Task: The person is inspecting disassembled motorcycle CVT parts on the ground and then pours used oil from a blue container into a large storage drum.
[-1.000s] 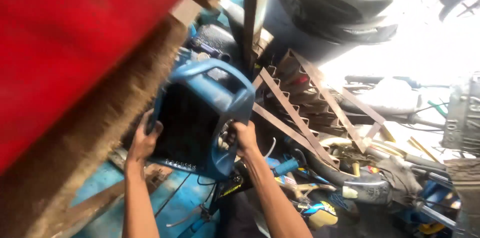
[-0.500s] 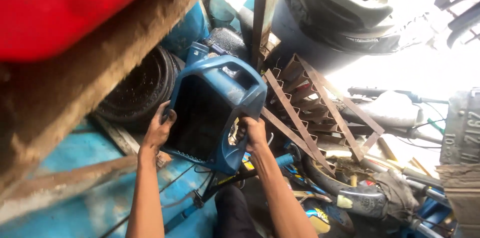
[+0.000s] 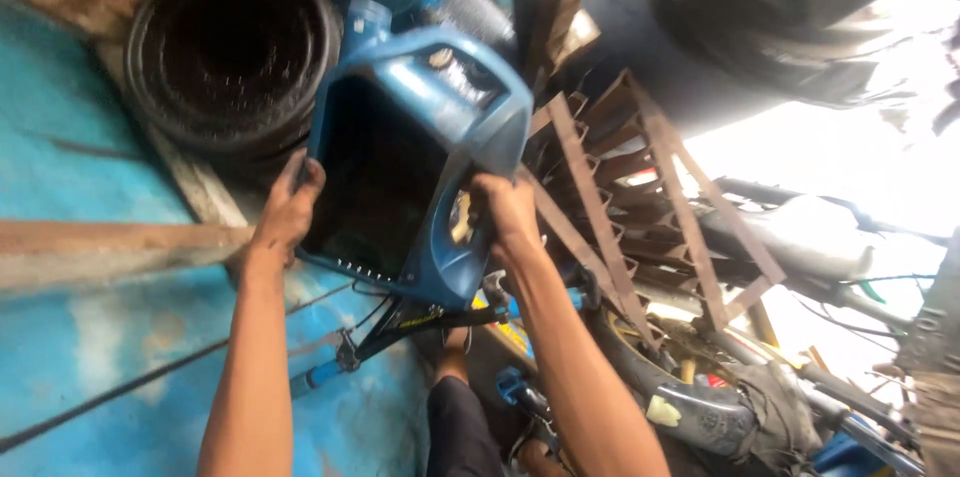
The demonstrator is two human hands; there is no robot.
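- Blue plastic jerrycan with one side cut open point(image 3: 415, 157): held up, tilted, just right of stacked black rubber tyres point(image 3: 225, 57).
- L hand point(image 3: 288, 212) clamped on can's cut left edge; R hand point(image 3: 505, 212) clamped on its handle side.
- Judgement: keep both grips firm, opening level, clear of rusty metal rack point(image 3: 640, 197) to can's right.

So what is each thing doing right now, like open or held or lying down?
Blue plastic jug: cut open on one side, dark inside, held up tilted in both hands.
Left hand: gripping the jug's cut edge.
Right hand: closed around the jug's handle side.
Black tyres: stacked behind the jug, lying still.
Rusty metal rack: leaning, nothing on it.
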